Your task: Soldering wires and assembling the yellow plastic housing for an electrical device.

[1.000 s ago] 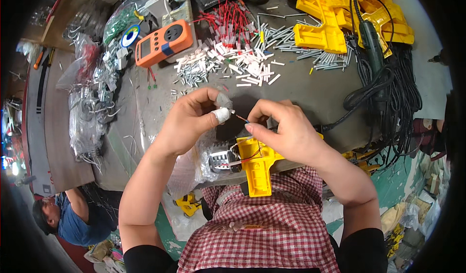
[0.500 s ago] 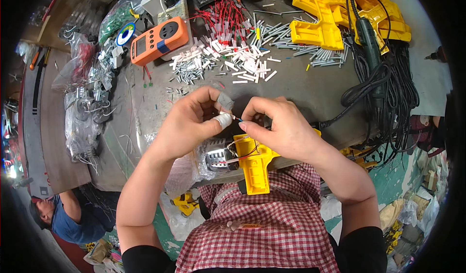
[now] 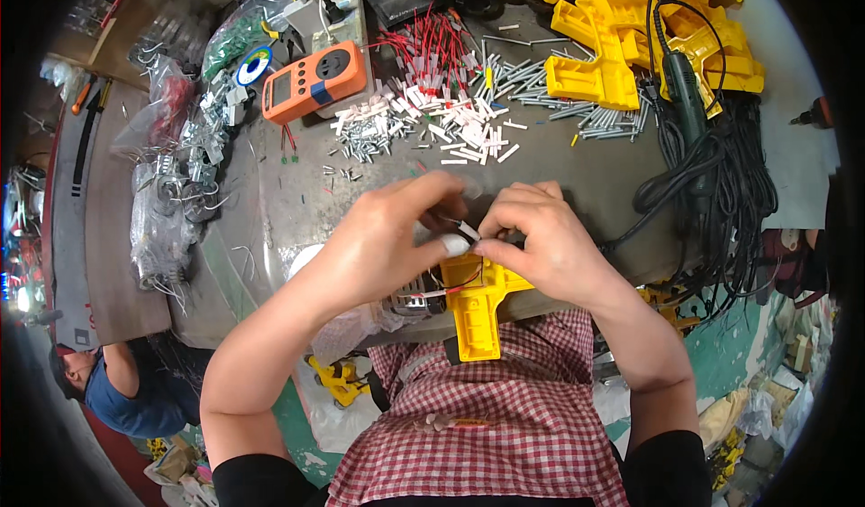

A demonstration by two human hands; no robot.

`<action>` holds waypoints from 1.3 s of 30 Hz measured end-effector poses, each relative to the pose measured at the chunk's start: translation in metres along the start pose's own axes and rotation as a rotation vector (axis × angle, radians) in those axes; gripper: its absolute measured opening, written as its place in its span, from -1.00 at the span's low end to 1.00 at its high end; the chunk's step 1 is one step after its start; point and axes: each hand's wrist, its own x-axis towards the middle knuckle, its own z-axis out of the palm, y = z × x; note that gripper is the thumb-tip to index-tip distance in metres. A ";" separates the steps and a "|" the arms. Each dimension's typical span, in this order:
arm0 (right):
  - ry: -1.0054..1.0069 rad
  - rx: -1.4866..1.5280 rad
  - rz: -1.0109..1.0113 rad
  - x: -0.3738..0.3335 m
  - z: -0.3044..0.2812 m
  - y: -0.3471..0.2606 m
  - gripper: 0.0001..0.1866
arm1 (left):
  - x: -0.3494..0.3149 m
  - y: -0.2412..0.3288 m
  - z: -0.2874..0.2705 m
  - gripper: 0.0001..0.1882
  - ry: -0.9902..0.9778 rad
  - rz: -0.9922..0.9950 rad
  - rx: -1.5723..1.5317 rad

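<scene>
Above the bench edge, my left hand (image 3: 396, 228) and my right hand (image 3: 541, 241) meet with fingertips pinched. Between them shows a small white sleeve (image 3: 468, 230), with a thin dark wire at its left end. The fingers of both hands are closed at the two ends of this piece; their exact grip is partly hidden. White tape wraps my left thumb. Just below lies a yellow plastic housing half (image 3: 475, 320), tilted over the bench edge toward my lap. Red and black wires (image 3: 464, 284) run over it from a metal motor part (image 3: 416, 298), half covered by my left forearm.
Loose white sleeves (image 3: 482, 138), small screws (image 3: 368, 138), long screws (image 3: 608, 122) and red wires (image 3: 431, 52) lie ahead. An orange meter (image 3: 315, 79) is behind left. Yellow housings (image 3: 599, 79) and coiled black cables (image 3: 712, 174) fill the right. Another person (image 3: 135, 385) is far left.
Both hands have shifted slightly right, the left one turning over the work. A white sleeve now shows between the fingertips, where a thin wire with a blue bit showed before. The view has shifted a little.
</scene>
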 end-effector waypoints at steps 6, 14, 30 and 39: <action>-0.032 0.064 0.027 0.007 -0.007 -0.013 -0.84 | -0.005 -0.004 0.004 -0.79 0.218 0.153 0.175; 0.206 -0.432 -0.258 0.008 0.011 -0.029 -0.86 | -0.009 -0.019 -0.008 -0.81 -0.058 -0.242 0.078; 0.184 -0.166 -0.019 0.014 -0.012 -0.038 -0.86 | -0.060 -0.189 -0.191 -0.86 0.721 -0.297 1.088; 0.037 -0.209 -0.257 0.101 -0.017 -0.061 -0.92 | -0.061 -0.168 -0.235 -0.78 1.137 -0.333 -0.071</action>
